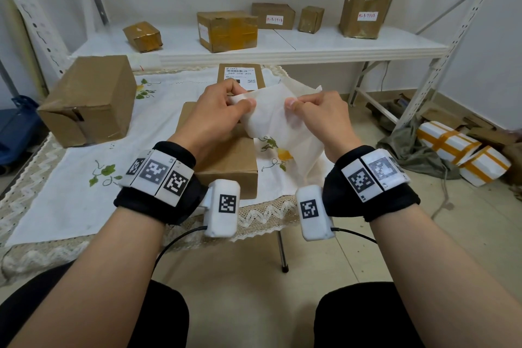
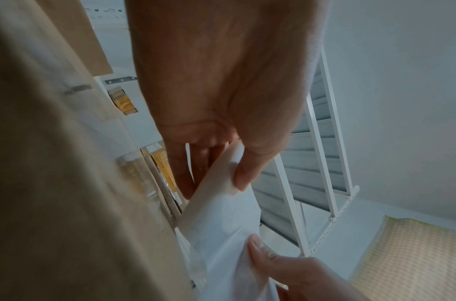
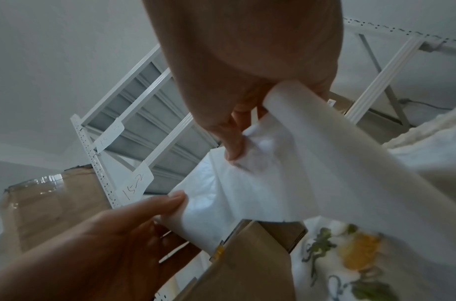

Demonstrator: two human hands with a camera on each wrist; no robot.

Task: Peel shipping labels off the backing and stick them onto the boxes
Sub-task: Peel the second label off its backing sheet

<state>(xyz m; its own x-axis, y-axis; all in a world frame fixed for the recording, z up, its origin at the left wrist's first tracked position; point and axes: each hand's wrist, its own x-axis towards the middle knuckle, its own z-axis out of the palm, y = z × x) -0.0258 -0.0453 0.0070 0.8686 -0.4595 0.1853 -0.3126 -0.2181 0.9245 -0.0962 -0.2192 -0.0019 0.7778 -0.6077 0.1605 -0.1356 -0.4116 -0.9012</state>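
Both hands hold a white label sheet (image 1: 276, 118) in the air above a plain cardboard box (image 1: 228, 161) on the table. My left hand (image 1: 240, 102) pinches the sheet's upper left corner between thumb and fingers. My right hand (image 1: 292, 103) pinches the top edge a little to the right. The sheet hangs down and curls toward me, translucent where it overlaps the cloth. In the left wrist view the left thumb presses on the sheet (image 2: 221, 213). In the right wrist view the sheet (image 3: 273, 173) bends over the box (image 3: 247, 264). A box bearing a printed label (image 1: 240, 76) lies behind the hands.
A large cardboard box (image 1: 90, 99) stands at the left of the table with the flowered cloth (image 1: 70, 195). Several taped boxes sit on the white shelf (image 1: 282, 51) behind. White wrapped parcels (image 1: 463, 152) lie on the floor at the right.
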